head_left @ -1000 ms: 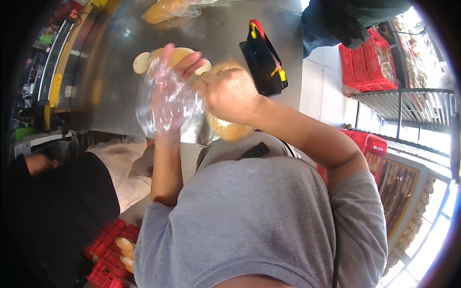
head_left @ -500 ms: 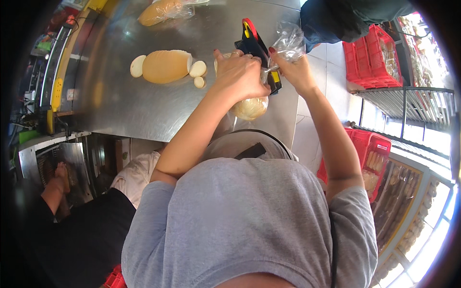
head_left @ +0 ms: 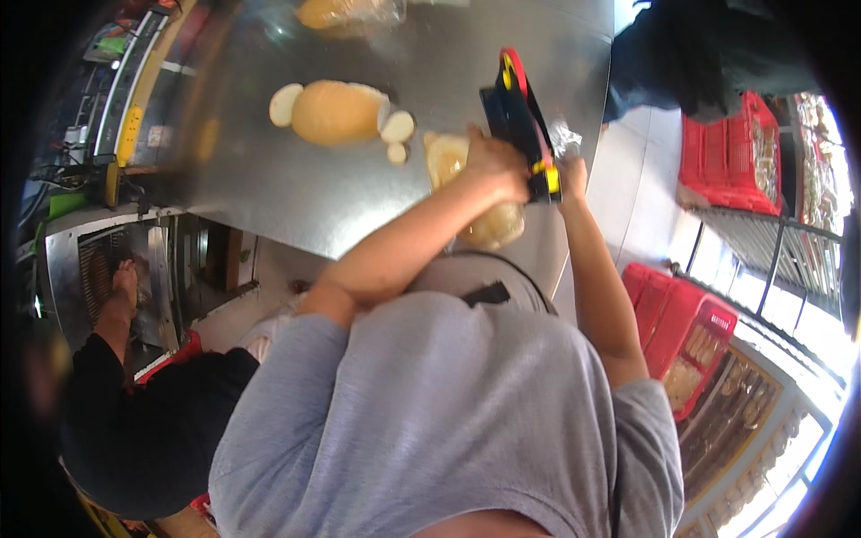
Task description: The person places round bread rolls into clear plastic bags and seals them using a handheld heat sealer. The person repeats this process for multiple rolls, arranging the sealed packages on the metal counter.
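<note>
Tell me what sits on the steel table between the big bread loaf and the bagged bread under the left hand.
In the head view, two small pale bread pieces lie between the bread loaf and the bagged bread held by the left hand; around them the steel table is bare.

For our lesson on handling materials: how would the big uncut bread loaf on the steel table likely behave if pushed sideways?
The loaf looks rounded and lies on its side, so it would probably roll or slide on the smooth metal table. It seems light and soft, likely denting under a firm grip.
</note>
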The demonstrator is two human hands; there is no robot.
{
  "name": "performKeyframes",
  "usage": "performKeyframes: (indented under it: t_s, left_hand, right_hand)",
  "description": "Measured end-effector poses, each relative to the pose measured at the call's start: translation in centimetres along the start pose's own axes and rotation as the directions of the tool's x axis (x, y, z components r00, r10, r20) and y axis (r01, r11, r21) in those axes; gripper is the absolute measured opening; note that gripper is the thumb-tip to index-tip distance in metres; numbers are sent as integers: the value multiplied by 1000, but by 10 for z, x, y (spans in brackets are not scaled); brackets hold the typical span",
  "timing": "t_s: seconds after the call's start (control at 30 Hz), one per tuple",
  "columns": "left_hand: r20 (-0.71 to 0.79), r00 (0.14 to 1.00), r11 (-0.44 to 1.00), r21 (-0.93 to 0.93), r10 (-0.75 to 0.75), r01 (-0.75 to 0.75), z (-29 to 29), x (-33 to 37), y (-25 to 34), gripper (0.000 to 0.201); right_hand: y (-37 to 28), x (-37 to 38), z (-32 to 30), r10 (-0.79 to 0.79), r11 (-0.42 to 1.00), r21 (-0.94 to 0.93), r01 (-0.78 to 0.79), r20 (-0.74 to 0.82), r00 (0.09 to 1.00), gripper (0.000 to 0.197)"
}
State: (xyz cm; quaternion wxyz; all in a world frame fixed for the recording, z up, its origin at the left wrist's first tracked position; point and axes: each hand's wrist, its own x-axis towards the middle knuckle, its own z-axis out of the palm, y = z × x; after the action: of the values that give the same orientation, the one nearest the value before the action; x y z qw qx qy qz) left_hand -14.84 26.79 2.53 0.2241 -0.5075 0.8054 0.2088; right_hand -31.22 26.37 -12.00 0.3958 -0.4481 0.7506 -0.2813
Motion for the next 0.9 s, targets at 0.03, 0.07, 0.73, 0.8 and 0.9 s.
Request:
performKeyframes:
  t_s: [0.03, 0.07, 0.73, 0.8, 0.9]
  left_hand:
    - [-45, 999, 998, -53, -25, 23, 5, 1, -2, 34]
    - [-93, 994, 993, -107, -54, 44, 16, 1, -3, 33]
    - [-639, 729, 941, -339, -246, 20, -82, -109, -101, 22]
    - [-761, 569, 908, -415, -312, -57, -122, -81, -108, 31]
    - [-850, 464, 928, -348, -252, -133, -158, -14, -147, 23]
  right_hand:
    - [-10, -1, -3, 79, 938, 334, -98, 71, 994, 29]
    - [-44, -16, -7, 156, 884, 441, -157, 38, 987, 15]
    - [-146, -83, -22, -604, 692, -395, 605, 142, 784, 38]
    - [-144, -85, -18, -600, 704, -404, 584, 103, 794, 37]
    - [-153, -90, -20, -652, 681, -374, 630, 84, 754, 35]
